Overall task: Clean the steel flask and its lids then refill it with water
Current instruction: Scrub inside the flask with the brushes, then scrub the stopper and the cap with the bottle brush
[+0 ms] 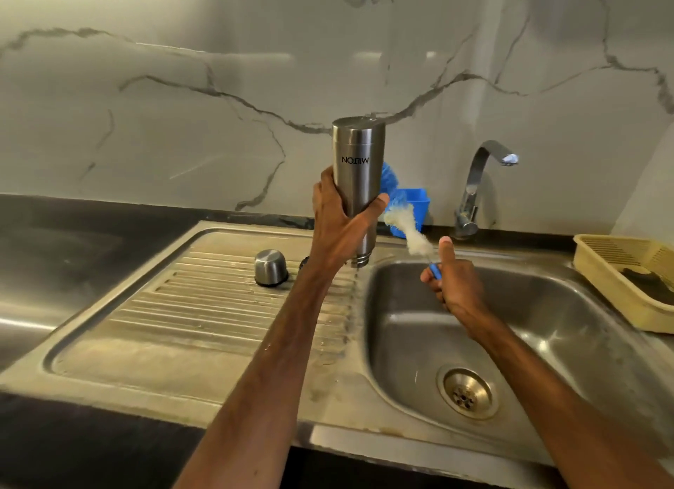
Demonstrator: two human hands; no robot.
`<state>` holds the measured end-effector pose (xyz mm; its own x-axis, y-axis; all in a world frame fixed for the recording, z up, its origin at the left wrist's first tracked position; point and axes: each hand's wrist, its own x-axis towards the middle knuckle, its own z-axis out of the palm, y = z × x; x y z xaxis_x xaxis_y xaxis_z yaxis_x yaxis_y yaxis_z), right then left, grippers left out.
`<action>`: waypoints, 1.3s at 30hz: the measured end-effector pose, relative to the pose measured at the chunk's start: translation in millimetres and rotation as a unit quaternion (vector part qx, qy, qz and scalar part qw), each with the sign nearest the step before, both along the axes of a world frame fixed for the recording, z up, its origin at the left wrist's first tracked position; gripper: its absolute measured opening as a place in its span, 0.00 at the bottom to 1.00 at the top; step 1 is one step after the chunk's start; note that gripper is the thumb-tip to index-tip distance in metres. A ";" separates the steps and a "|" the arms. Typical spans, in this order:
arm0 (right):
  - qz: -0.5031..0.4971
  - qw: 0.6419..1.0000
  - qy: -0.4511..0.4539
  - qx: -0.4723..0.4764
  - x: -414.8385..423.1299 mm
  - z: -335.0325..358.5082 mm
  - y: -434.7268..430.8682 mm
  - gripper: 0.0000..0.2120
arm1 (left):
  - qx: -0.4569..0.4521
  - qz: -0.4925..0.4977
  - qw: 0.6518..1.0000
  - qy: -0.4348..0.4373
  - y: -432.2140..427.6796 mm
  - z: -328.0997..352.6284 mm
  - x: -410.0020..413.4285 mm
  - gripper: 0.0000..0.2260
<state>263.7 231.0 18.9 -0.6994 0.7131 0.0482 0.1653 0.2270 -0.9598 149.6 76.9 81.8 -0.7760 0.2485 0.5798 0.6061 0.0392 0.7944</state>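
Over sink [583, 324] | left hand [339, 222] grips 1 flask [359, 149] | right hand [456, 284] grips 1 brush [414, 235]

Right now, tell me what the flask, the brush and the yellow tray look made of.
Flask: brushed stainless steel, judging by its grey satin sheen and vertical highlights. Brush: white head seems foam or soft fibre, matte and fuzzy, though blurred; handle blue, probably plastic. Yellow tray: likely moulded plastic, matte, with slotted base.

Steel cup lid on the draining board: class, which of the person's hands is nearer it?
Left. The left hand, gripping the inverted flask, is just right of the lid; the right hand holds the brush farther right, over the sink basin.
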 end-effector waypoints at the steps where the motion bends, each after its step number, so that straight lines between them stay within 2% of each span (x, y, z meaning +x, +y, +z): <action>1: -0.008 1.000 0.009 0.002 -5.5 -2.5 -4.1 0.38 | -0.009 0.003 1.000 -0.003 -1.6 -1.8 -2.6 0.34; 10: -0.005 1.000 0.000 -0.004 -10.1 -32.3 -13.5 0.40 | -0.079 0.071 0.994 0.025 -9.9 -18.0 -25.8 0.33; 17: 0.011 1.000 -0.001 0.001 -5.7 -36.3 -11.0 0.41 | -0.117 0.073 0.990 0.037 -7.1 -28.7 -28.8 0.32; 39: 0.018 1.000 -0.015 0.013 -6.2 -36.0 -8.0 0.39 | -0.153 0.101 0.982 0.036 -26.7 -34.9 -49.1 0.34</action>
<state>257.4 223.0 -17.1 -0.7254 0.6869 0.0444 0.1861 0.2577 -0.9481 100.5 50.1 46.9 -0.7874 0.2644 0.5569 0.6152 0.3947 0.6825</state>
